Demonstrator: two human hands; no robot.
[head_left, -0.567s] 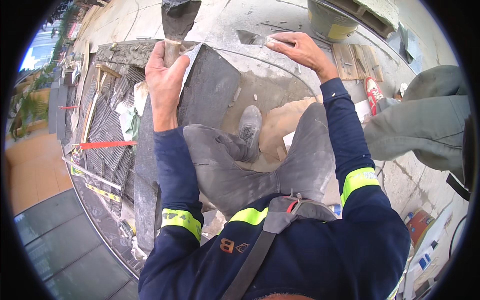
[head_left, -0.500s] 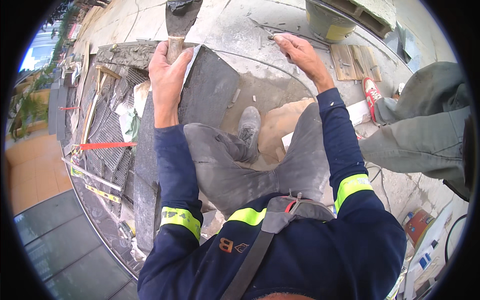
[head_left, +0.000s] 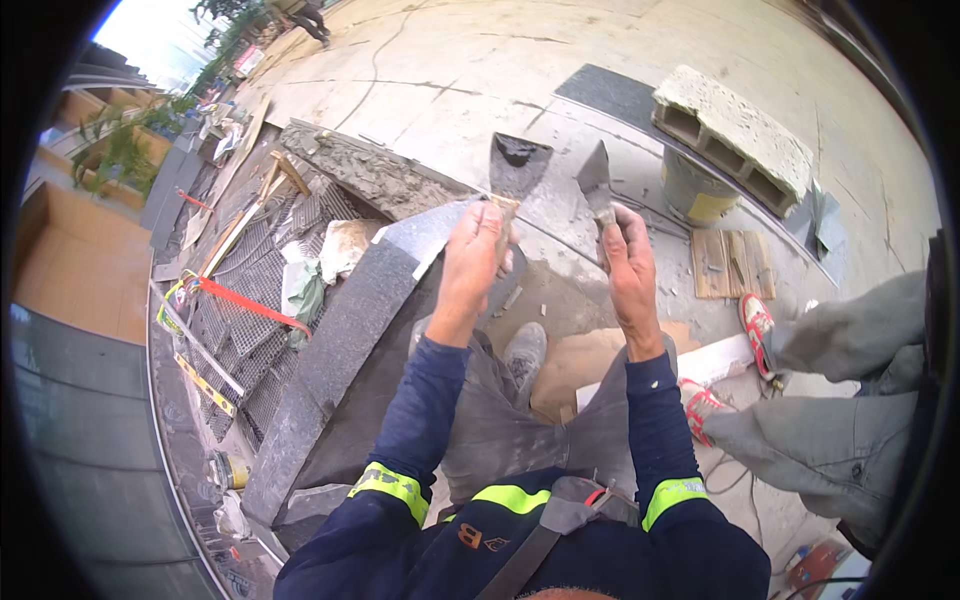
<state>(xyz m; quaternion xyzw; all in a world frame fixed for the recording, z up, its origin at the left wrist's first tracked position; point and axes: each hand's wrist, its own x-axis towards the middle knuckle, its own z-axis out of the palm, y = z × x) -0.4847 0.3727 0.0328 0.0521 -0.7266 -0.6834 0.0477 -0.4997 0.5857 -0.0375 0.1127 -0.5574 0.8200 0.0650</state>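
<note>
At the far left a red strap [head_left: 245, 303] lies across a stretch of grey metal mesh grating [head_left: 255, 290], with crumpled white and green bags [head_left: 305, 290] just beside it. Next to that runs a long dark grey granite kerb slab [head_left: 330, 370], lying diagonally from the lower left up toward the middle, and above it sits a ridge of rough grey mortar [head_left: 370, 170] on the pale pavement. The person's left hand [head_left: 472, 262], coming up from a dark blue sleeve with a yellow reflective band, is closed in a fist around the wooden handle of a wide flat steel trowel [head_left: 517, 165]; the blade points away from the person, is held above the upper end of the slab, and carries a dark lump of mortar near its far edge. Just beside it, the right hand [head_left: 630, 265] is closed round the handle of a smaller pointed trowel [head_left: 597, 180], whose blade stands upright close to the wide blade; whether the two blades touch cannot be told. Below the hands a grey shoe [head_left: 522, 352] rests on the ground. Further right stand a grey bucket with a yellow band [head_left: 695, 190], a pale hollow concrete block [head_left: 735, 135] and a small wooden board [head_left: 733, 263]. At the right edge another person's grey-trousered legs [head_left: 830, 400] and red-and-white shoes [head_left: 755, 320] come into view.
</note>
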